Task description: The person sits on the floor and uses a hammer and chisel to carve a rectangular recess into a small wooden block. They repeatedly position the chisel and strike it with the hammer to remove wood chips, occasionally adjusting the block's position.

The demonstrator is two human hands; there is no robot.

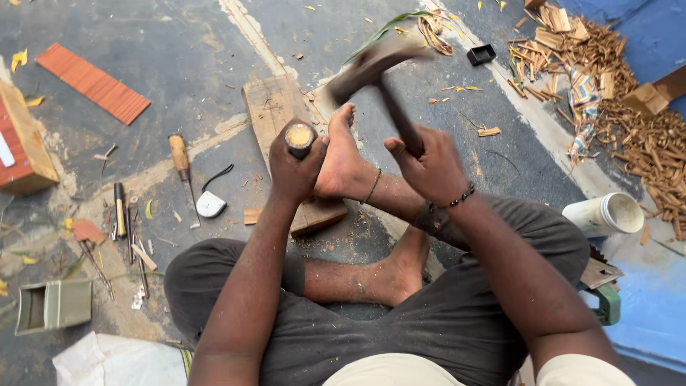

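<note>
I sit cross-legged on the grey concrete floor [179,43], dark trousers bunched at my knees, one bare foot tucked under at six o'clock. My other foot [341,154] stretches forward and pins the flat pale wooden board [275,107] that runs toward twelve.

My left hand [294,166] sits just above that board, fingers wrapped tight round the round-topped wooden handle of a chisel [299,136]; only the butt end shows, the blade is hidden below my fist. My right hand [432,168], at about two o'clock from the left, is closed firmly round the dark shaft of a wooden-headed mallet [375,63], raised and blurred above the foot.

As I judge it, a good blow lands square on the handle's butt, wrist loose, chisel kept upright and steady, toes well back from the edge, and the foot pressing hard so the board cannot skid.

At nine o'clock lie a second wood-handled chisel [180,161], a small white tape measure [211,205] and a scatter of thin tools. Further out at ten is a ribbed red-brown strip [93,82]. At three stands a white plastic cup [607,214] on its side; beyond, at one to two o'clock, a heap of brown wood offcuts and shavings [614,78].
</note>
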